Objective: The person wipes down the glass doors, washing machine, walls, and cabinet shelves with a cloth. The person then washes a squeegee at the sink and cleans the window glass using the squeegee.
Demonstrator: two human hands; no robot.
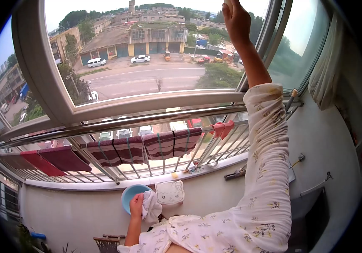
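Note:
My left hand (136, 205) is low in the view, its fingers closed on a whitish cloth (151, 207) that hangs bunched beside it. Just behind that hand is a light blue basin (127, 195), partly covered by the hand and cloth. My right hand (237, 22) is raised high at the top edge, in front of the window and near its right frame. Its fingers are curled, and the top of the hand is cut off, so what they grip cannot be made out.
A small white stool with a cat face (170, 192) stands beside the basin. Striped towels (172, 143) and a dark red cloth (65, 159) hang over the railing below a metal bar (147, 119). A pale curtain (325, 76) hangs at right.

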